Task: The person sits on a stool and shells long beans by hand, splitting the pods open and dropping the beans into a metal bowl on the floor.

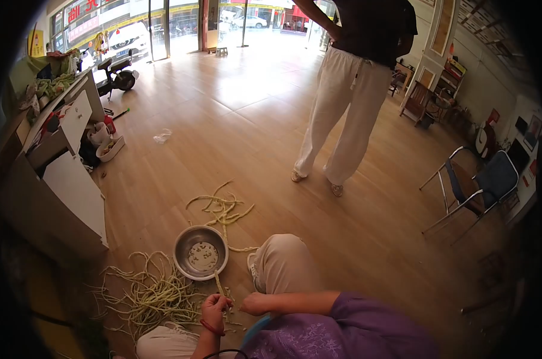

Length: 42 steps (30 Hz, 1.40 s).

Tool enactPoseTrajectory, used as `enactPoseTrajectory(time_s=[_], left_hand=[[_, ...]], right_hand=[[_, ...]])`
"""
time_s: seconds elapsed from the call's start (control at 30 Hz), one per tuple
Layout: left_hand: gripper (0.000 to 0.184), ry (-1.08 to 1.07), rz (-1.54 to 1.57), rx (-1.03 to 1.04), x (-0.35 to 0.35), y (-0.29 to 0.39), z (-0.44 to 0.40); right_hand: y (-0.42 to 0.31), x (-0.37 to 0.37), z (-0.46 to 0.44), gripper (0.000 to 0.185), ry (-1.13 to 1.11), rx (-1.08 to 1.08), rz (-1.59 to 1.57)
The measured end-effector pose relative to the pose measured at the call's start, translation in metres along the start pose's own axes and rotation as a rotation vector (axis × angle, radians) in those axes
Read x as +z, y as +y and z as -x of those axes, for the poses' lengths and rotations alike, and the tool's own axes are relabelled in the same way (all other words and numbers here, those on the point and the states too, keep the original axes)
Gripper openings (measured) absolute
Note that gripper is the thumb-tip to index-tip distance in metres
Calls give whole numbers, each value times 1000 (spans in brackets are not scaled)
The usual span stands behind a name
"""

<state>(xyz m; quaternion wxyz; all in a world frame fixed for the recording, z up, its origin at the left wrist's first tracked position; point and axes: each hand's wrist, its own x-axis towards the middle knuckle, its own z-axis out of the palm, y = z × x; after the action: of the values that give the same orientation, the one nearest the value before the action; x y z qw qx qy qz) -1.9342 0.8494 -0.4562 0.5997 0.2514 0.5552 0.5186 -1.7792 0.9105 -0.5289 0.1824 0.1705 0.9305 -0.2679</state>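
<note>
My left hand point(214, 309), with a red band at its wrist, pinches a long green bean point(218, 282) whose far end reaches the rim of the metal bowl point(183, 240). Close beside it on the right, my right hand point(256, 303) is closed near my knee; whatever its fingers hold is hidden. Small pieces lie in the bottom of the bowl. A large tangled pile of long beans point(157, 294) spreads over the floor left of my hands. Beyond the bowl lies a smaller heap of long beans point(223, 208). Bean bits are scattered on the floor beneath my hands.
A person in white trousers point(349, 113) stands ahead on the wooden floor point(253, 149). To the left is a white cabinet point(73, 185) with clutter; a scooter point(118, 76) is parked behind it. A folding chair point(492, 179) stands at the right. Crumpled plastic point(162, 136) lies ahead.
</note>
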Motion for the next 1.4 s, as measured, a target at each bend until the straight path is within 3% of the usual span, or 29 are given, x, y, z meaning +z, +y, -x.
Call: enactPoseTrajectory(time_s=[0.23, 0.33, 0.4, 0.5, 0.6, 0.67, 0.73, 0.87, 0.9, 1.0, 1.07, 1.13, 1.23, 1.4], left_hand=[[9, -32, 72, -66, -11, -20, -9], [20, -130, -11, -72, -18, -21, -17], [19, -121, 13, -84, -16, -22, -19], [18, -121, 7, -78, -20, -24, -29], [16, -108, 91, -99, -16, -21, -36], [16, -139, 91, -108, -10, -10, -31], [17, -116, 27, -117, -12, -21, -40], [19, -103, -23, -118, -10, -30, -44], [20, -98, -34, -122, -8, -27, -40], [20, -122, -37, -99, -1, -14, -29], [20, -102, -35, -91, 1, -13, -26], [20, -96, -22, -89, 2, -13, -24], [22, -95, -1, -94, 4, -10, -18], [25, -106, 10, -68, 2, -11, -11]], right_hand=[[-8, -27, 1, 21, 196, 71, -60], [-12, -32, 2, 17, 272, 43, -139], [-15, -43, 9, 18, 176, 40, -135], [-8, -73, 29, 21, 352, -237, -485], [28, -131, 63, 32, 265, -119, -916], [28, -186, 115, 37, 547, -143, -1247], [30, -230, 166, 32, 842, -329, -1496], [50, -262, 223, 27, 979, -898, -1793], [50, -260, 227, 25, 1017, -926, -1783], [48, -233, 211, 24, 953, -809, -1837], [34, -205, 181, 21, 886, -490, -1868], [26, -170, 133, 20, 700, -253, -1776], [12, -121, 72, 23, 434, 98, -1373], [-1, -93, 28, 37, 408, 250, -1094]])
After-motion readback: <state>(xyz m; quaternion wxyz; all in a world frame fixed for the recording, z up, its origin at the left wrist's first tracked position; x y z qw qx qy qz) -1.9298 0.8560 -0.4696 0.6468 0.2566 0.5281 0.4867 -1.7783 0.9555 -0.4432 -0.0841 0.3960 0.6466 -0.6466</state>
